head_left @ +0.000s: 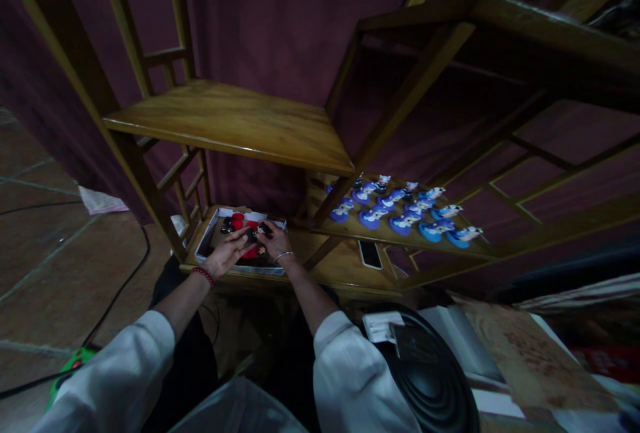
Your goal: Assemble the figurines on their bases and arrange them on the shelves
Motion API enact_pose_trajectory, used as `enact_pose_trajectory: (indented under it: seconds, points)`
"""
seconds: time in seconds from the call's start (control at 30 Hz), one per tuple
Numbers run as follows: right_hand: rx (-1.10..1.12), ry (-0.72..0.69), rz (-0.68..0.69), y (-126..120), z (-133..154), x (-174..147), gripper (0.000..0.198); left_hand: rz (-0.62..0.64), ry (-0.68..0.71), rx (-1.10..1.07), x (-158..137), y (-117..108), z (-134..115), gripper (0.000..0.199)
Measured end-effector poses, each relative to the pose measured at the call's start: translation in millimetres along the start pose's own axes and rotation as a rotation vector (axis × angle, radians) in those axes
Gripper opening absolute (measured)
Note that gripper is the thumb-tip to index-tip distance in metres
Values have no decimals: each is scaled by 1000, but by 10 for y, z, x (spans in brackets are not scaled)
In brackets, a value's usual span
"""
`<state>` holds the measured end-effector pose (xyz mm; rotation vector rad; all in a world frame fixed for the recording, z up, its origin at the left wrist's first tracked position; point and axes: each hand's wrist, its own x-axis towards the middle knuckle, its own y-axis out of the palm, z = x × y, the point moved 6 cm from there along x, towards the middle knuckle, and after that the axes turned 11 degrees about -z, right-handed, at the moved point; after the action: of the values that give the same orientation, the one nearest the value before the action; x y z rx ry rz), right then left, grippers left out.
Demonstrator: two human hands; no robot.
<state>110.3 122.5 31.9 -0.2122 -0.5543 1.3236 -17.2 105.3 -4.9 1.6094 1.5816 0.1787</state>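
Observation:
A shallow white box (206, 244) on the low wooden shelf contains several small figurines with red and black parts. My left hand (227, 251) reaches into it from the left, its fingertips closed on a small dark figurine (251, 236). From the right, my right hand (276, 242) meets it, with thumb and fingers curled round the dark top of a figurine. The hands nearly touch, and fingers partly cover what they hold; whether it is one figurine or two is unclear. Red figurines (237, 221) lie around the fingers.
Several purple and blue figurines (373, 216) stand in rows on the shelf to the right. A phone (370, 254) lies on the lower board. Above the box juts a wooden shelf (230, 119). A black round stool (435, 379) is at my right, a cable (120, 299) at left.

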Motion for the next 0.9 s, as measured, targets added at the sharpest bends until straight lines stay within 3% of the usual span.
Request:
enact_pose_trajectory:
  seconds: [0.43, 0.7, 0.9]
  points:
    - [-45, -65, -11, -5, 49, 13, 27, -21, -14, -8, 23, -20, 27, 26]
    - [-60, -32, 1, 13, 13, 20, 28, -12, -20, -11, 0, -4, 21, 27]
    - [-83, -86, 55, 45, 31, 63, 28, -26, -6, -16, -14, -5, 10, 24]
